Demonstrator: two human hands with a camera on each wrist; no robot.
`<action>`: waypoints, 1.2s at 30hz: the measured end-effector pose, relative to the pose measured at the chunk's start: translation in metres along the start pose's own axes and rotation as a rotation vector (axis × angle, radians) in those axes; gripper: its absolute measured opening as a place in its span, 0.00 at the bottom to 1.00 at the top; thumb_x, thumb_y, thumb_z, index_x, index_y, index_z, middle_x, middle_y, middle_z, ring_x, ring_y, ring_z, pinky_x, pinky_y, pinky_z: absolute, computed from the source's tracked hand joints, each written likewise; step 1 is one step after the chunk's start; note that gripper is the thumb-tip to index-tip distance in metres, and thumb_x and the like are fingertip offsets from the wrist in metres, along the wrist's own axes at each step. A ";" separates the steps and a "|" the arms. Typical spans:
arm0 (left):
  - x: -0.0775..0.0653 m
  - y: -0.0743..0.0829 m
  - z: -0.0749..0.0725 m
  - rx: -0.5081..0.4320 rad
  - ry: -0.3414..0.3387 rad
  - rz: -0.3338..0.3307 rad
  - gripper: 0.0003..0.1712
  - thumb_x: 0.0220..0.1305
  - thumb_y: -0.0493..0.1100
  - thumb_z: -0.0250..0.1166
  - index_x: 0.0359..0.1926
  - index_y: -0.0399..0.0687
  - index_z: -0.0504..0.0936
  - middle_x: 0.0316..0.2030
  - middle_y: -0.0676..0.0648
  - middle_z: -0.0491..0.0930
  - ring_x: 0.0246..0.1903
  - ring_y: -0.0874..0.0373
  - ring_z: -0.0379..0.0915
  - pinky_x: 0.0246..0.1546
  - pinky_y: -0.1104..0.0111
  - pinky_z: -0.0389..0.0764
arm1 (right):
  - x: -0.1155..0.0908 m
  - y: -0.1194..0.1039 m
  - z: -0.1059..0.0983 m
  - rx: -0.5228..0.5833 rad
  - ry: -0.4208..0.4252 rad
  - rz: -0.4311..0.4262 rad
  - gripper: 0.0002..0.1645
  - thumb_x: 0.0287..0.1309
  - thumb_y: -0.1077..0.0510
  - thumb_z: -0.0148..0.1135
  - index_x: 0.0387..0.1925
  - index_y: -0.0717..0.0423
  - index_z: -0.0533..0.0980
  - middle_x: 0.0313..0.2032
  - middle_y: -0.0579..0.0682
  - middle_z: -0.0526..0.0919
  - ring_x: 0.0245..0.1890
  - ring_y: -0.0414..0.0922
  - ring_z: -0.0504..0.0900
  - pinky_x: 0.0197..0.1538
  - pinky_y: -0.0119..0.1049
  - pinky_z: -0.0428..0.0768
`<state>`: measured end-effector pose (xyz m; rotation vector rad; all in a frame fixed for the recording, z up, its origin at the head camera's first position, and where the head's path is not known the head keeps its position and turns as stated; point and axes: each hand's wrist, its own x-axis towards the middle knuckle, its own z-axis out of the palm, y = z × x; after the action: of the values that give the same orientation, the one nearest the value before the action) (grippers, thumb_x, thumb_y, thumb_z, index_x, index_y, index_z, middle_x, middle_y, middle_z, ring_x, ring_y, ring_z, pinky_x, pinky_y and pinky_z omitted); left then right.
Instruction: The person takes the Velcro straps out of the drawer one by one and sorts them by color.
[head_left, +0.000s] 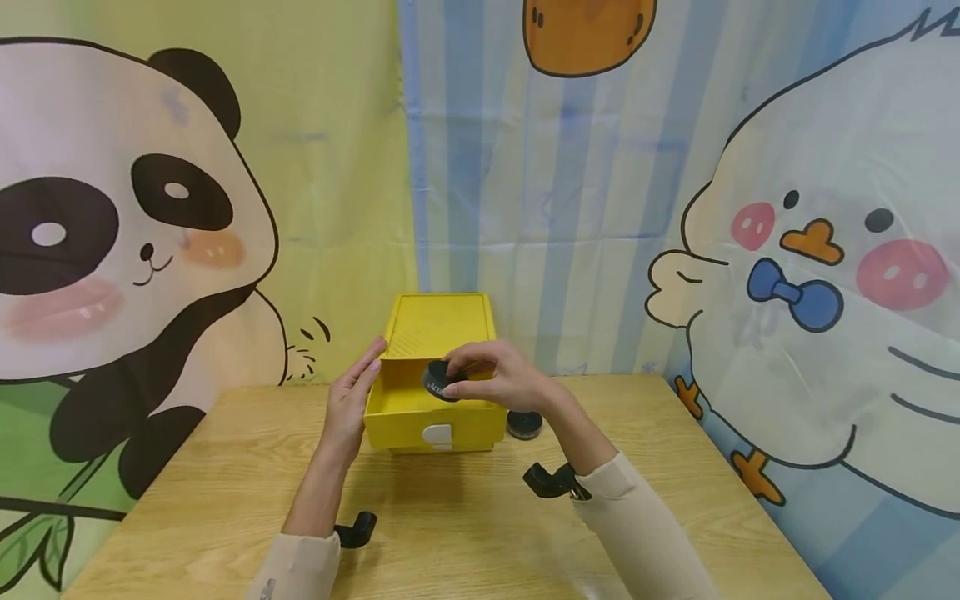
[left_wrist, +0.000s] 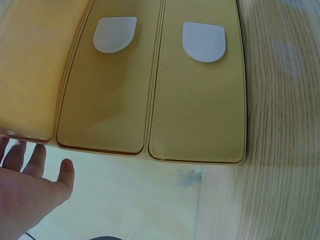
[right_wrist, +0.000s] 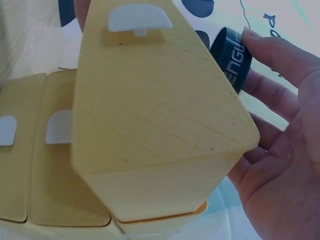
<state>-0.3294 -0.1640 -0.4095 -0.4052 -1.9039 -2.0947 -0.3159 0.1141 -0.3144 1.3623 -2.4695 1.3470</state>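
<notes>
A small yellow drawer cabinet stands on the table with its top drawer pulled out toward me. Pinched between the thumb and fingers of my right hand is a short, round black disc with pale lettering on its rim, held over the open drawer. In the right wrist view the disc shows edge-on past the drawer's side. My left hand lies along the cabinet's left side, fingers extended. Two lower drawers are closed, each with a white tab handle.
A second black round disc lies on the wooden table, just right of the cabinet. Behind the cabinet hangs a cloth backdrop printed with a panda and a chick. A black camera mount is worn on each wrist.
</notes>
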 end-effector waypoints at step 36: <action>0.000 0.001 0.002 -0.026 -0.008 0.005 0.28 0.82 0.52 0.55 0.76 0.50 0.70 0.79 0.54 0.63 0.80 0.63 0.50 0.82 0.66 0.52 | -0.068 0.030 -0.006 -0.072 0.484 -0.071 0.11 0.60 0.65 0.75 0.45 0.57 0.85 0.63 0.57 0.82 0.62 0.55 0.82 0.60 0.47 0.86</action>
<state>-0.3290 -0.1626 -0.4088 -0.4239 -1.8800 -2.1193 -0.2969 0.1721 -0.3573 0.9553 -2.1053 1.3603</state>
